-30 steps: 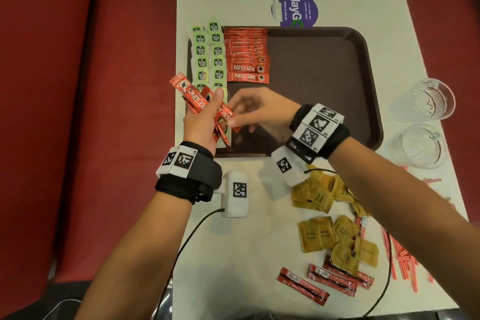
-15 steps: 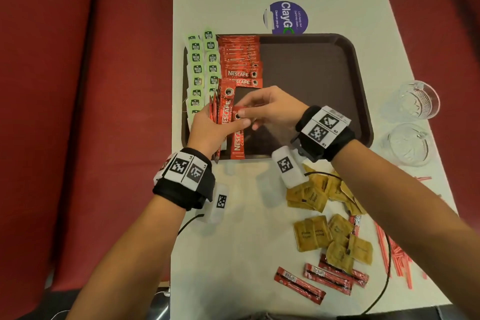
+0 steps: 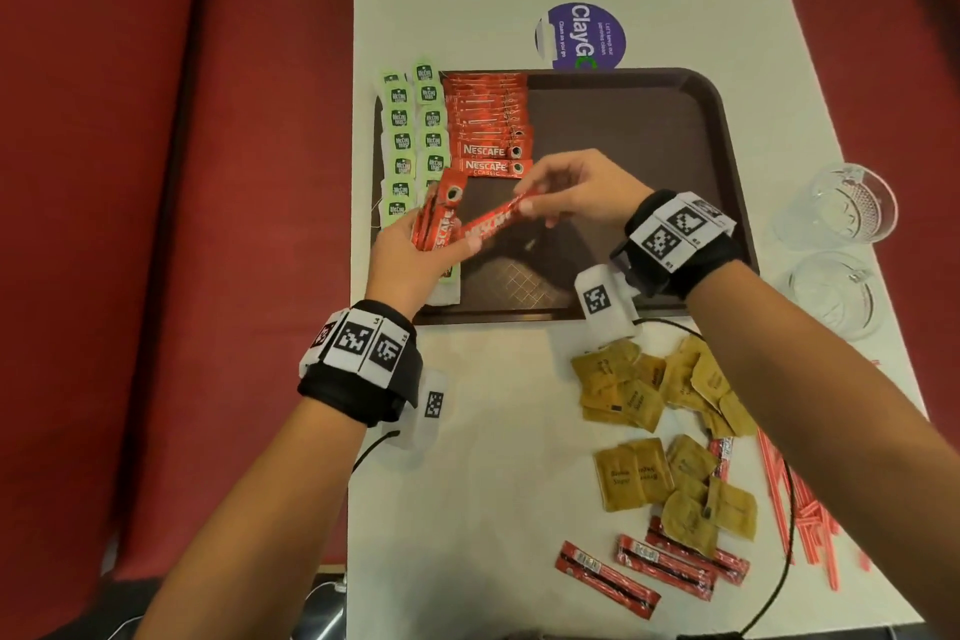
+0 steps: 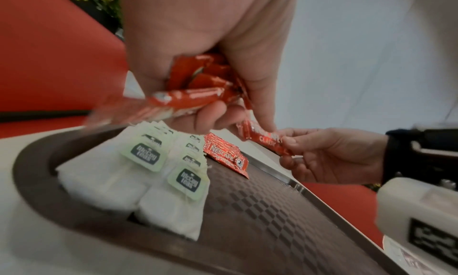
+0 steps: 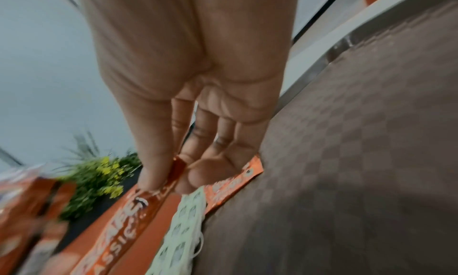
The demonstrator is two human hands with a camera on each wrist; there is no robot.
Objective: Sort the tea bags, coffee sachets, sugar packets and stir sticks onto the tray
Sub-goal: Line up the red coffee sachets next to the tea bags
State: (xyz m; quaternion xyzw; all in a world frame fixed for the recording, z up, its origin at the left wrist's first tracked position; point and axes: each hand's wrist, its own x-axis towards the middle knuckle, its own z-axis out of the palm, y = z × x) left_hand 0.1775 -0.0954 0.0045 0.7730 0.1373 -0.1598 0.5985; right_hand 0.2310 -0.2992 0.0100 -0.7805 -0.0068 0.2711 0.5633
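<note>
Right hand (image 3: 576, 192) now pinches one sachet (image 3: 493, 221), drawn half out of the bundle (image 3: 439, 221) that the left hand (image 3: 410, 257) grips over the tray (image 3: 649, 130). Next placement is probably below the sachet row (image 3: 491, 130).

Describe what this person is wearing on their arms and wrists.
Both forearms are bare, with no sleeves. Each wrist carries a black band topped with white squares printed with black fiducial markers; the right wrist's band looks the same. A white camera module with its own marker hangs under each wrist, and thin black cables trail from them.
</note>
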